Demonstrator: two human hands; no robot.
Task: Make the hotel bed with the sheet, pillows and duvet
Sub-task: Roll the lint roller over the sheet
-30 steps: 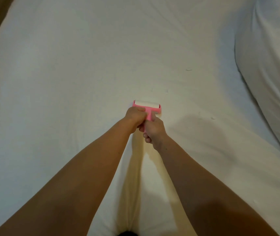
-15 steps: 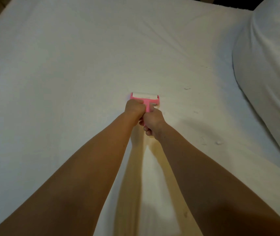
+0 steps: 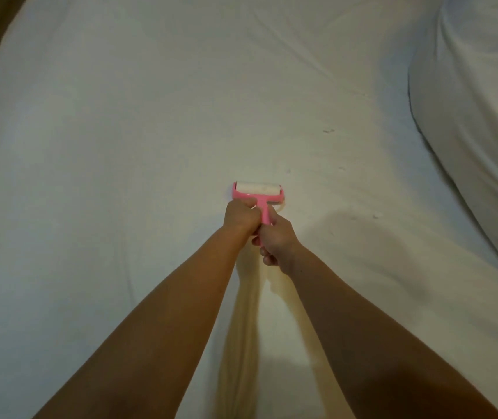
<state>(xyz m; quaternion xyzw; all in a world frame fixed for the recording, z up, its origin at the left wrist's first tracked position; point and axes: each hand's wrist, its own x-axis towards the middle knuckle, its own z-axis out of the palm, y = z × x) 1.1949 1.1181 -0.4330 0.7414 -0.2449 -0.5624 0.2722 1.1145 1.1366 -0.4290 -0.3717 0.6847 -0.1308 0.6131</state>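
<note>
Both hands are on a pink lint roller, whose white sticky drum lies flat on the sheet, well in from its edges. The left hand wraps the handle right up by the pink frame and the right hand wraps it just behind. Each grip is closed round the handle, fingers curled, the two hands touching. Stacked like that with both arms stretched out, they likely let the person put weight on the drum at full reach, so the paper lifts grit rather than skating over it. The sheet is spread out, mostly smooth, with shallow creases toward the far side. A few dark specks lie ahead and to the right of the roller — probably the next target. At the right edge sits a bulky white heap — duvet or pillow, I cannot tell which — seemingly parked aside so the sheet gets cleaned first.
</note>
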